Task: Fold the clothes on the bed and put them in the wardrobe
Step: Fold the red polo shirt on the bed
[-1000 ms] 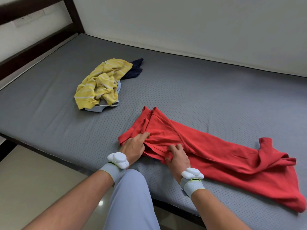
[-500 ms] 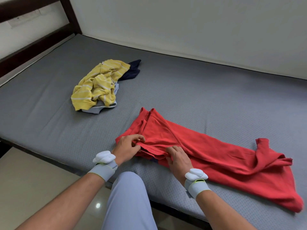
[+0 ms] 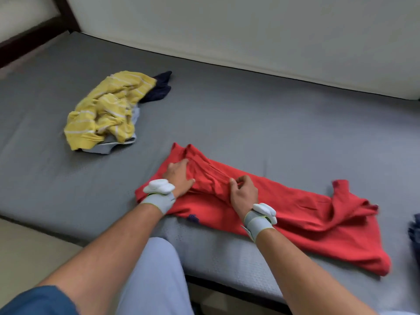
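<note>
The bed (image 3: 227, 114), a grey mattress, carries everything. Across its near edge lies the red shirt (image 3: 295, 210), stretched long from left to right and already narrowed by a lengthwise fold, its right end rumpled. Farther back to the left sits a heap (image 3: 106, 112) of unfolded clothes, yellow striped on top with pale and dark pieces under it. A dark garment (image 3: 414, 233) peeks in at the right edge.

The left hand (image 3: 179, 176) lies flat on the shirt's left end, fingers straight, pressing it down. The right hand (image 3: 243, 189) pinches a ridge of red cloth just beside it, fingers curled round the fold.

The step in hand looks like tidying the lengthwise fold. Next, I judge, the rumpled right end needs smoothing, then folding over toward the left. No wardrobe is in view.
</note>
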`<move>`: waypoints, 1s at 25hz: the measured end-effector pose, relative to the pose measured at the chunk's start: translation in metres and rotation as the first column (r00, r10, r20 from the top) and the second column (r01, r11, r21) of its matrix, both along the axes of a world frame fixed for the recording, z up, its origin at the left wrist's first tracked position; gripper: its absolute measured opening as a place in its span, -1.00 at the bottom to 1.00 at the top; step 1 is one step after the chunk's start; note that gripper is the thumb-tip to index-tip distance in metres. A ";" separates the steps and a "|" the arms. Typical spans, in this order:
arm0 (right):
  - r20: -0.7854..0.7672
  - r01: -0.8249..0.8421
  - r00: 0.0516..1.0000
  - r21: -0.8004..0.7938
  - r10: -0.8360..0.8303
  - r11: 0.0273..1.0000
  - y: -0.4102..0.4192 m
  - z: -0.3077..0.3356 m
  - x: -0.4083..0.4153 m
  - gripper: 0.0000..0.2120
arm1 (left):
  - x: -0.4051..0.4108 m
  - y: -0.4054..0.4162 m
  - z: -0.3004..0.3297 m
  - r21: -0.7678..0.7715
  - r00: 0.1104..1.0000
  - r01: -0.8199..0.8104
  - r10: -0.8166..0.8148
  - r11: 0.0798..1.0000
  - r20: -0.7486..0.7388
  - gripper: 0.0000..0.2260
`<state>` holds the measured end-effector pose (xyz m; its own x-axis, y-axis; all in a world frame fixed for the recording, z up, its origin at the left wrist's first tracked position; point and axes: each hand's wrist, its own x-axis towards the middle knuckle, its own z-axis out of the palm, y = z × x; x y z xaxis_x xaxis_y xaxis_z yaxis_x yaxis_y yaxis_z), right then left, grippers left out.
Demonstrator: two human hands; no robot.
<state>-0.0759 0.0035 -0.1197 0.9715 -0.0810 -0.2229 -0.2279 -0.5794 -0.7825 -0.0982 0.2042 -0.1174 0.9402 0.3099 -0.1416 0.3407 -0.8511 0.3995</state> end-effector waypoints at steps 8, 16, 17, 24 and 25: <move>0.078 0.026 0.996 -0.726 0.045 0.687 -0.216 0.015 0.037 -0.69 | 0.014 -0.187 0.018 -0.058 0.751 0.617 -0.566 0.784 0.340 -0.51; 0.178 0.439 0.898 -0.324 -0.401 0.838 -0.303 0.025 0.040 -0.81 | 0.021 -0.361 0.000 -0.093 0.731 0.673 -0.679 0.734 -0.070 -0.28; 0.174 0.566 0.824 -0.205 -0.539 0.799 -0.308 0.027 0.037 -0.83 | 0.022 -0.366 0.000 -0.063 0.731 0.675 -0.678 0.735 -0.082 -0.29; -0.282 0.843 0.406 0.484 -0.869 0.237 -0.312 -0.024 0.009 -0.77 | 0.033 -0.383 0.003 0.030 0.776 0.630 -0.630 0.776 0.036 -0.73; -0.315 0.831 0.406 0.518 -0.858 0.203 -0.315 -0.026 0.012 -0.73 | 0.033 -0.381 0.003 0.041 0.756 0.652 -0.653 0.757 0.046 -0.72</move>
<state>-0.0643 -0.3117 -0.1455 0.4120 -0.7448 -0.5249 -0.2757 0.4472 -0.8509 -0.0657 -0.1769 -0.1146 0.9213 -0.3795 -0.0850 -0.3223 -0.8673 0.3793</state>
